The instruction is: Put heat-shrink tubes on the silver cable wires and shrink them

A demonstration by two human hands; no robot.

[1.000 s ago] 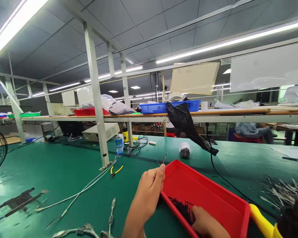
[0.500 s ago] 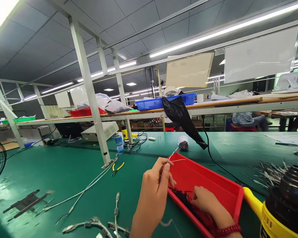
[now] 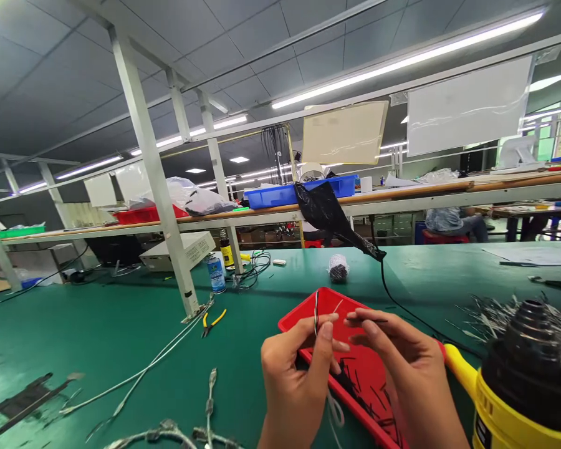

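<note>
My left hand [image 3: 297, 377] pinches a thin cable [image 3: 316, 308] whose fine wires, some dark and some white, stand up above the fingers. Its pale length [image 3: 335, 411] loops below that hand. Between the fingertips of my right hand [image 3: 409, 365] is a short black tube [image 3: 378, 320], like heat-shrink tubing, pointing sideways. Both hands are close together over a red tray [image 3: 295, 315]. Several similar black tube pieces [image 3: 355, 380] lie scattered in the tray. The tube and the wires are apart.
A yellow heat gun [image 3: 509, 399] stands nozzle-up at right, near a pile of cut wires [image 3: 490, 318]. Yellow-handled cutters [image 3: 214, 323], a blue spray can [image 3: 215, 274] and a wrapped roll [image 3: 338, 268] rest on the green bench [image 3: 168, 337]. Cables with connectors [image 3: 210, 399] lie front left.
My right hand has risen out of the red tray with a black tube and come beside my left hand. The left hand has lowered slightly, with the wires now upright. The view has shifted a little.
</note>
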